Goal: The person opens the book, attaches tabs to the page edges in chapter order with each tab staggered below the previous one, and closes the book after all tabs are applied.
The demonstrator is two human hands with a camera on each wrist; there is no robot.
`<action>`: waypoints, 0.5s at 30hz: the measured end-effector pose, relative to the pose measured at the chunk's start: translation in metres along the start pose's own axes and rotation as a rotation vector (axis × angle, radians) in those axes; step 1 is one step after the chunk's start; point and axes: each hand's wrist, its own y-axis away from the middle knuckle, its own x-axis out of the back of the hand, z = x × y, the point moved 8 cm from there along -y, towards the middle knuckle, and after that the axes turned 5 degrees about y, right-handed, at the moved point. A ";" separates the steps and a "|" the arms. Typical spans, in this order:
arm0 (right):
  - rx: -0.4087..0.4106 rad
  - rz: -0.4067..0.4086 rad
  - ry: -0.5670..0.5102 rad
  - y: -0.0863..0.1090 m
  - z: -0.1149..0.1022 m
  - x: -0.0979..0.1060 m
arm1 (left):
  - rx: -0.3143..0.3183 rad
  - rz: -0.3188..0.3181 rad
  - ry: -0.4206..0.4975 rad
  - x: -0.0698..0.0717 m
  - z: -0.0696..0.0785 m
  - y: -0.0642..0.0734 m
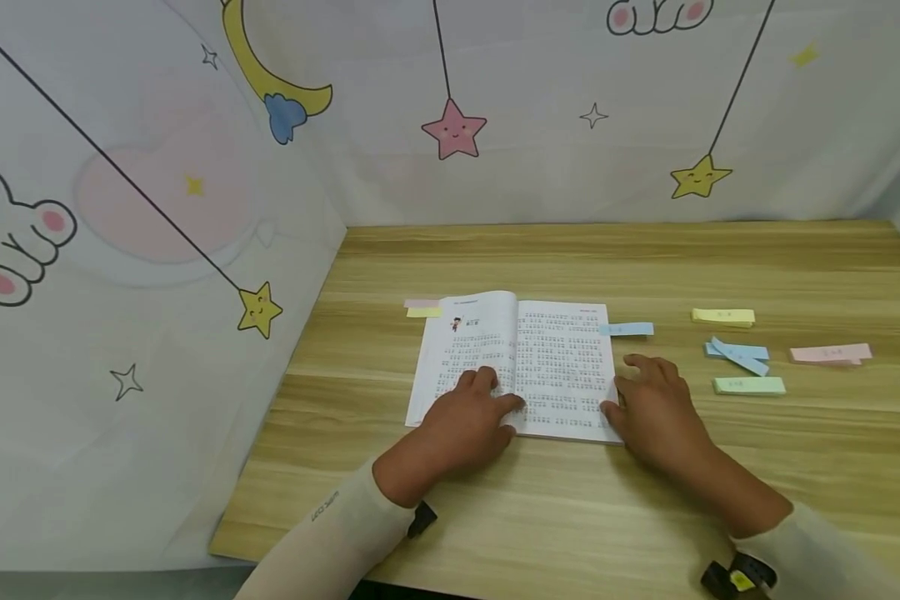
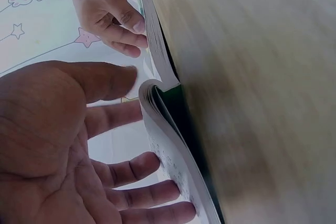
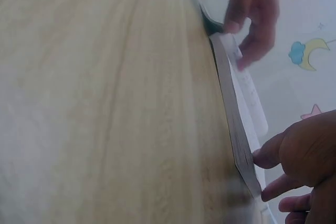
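"Where's the book (image 1: 562, 367)?"

"Lying open on the worktop (image 1: 547, 517), right in front of the person."

"And the hands?"

"The left hand (image 1: 465, 425) is open, fingers spread on the left page near the fold. The right hand (image 1: 656, 412) looks open too, thumb touching the right page's edge towards the bottom corner. I can't make out a leaf pinched there."

"Heavy, would you say?"

"Fairly light, I'd guess, and floppy. The leaves look thin, so they should bend easily and might crease if tugged. Smooth paper could slide under a fingertip, too. I'd lift one leaf by its outer corner, and carry the whole thing with a palm under the spine."

"What about the edges?"

"Keep clear of the blue tab (image 1: 633, 329) on the right and the yellow tab (image 1: 423, 313) on the left; they could bend or peel."

"Any containers?"

"None I can see. The yellow slips (image 1: 723, 317), blue slips (image 1: 737, 352), green slips (image 1: 748, 386) and pink slips (image 1: 830, 353) lie straight on the worktop, beyond the right hand."
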 end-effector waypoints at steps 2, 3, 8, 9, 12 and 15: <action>0.006 0.021 -0.003 0.001 -0.003 0.001 | 0.017 0.017 0.027 0.002 -0.001 0.000; 0.013 0.035 -0.004 0.001 -0.004 0.002 | 0.028 0.031 0.043 0.003 -0.001 0.000; 0.100 0.039 -0.119 0.006 -0.019 0.002 | 0.079 0.112 0.185 0.012 -0.004 -0.003; 0.145 0.023 -0.168 0.007 -0.025 0.001 | 0.088 0.125 0.209 0.013 -0.005 -0.003; 0.322 -0.053 -0.306 0.014 -0.048 -0.003 | 0.127 0.153 0.275 0.017 -0.008 -0.004; 0.497 -0.108 -0.355 0.023 -0.068 -0.006 | 0.168 0.182 0.310 0.019 -0.010 -0.004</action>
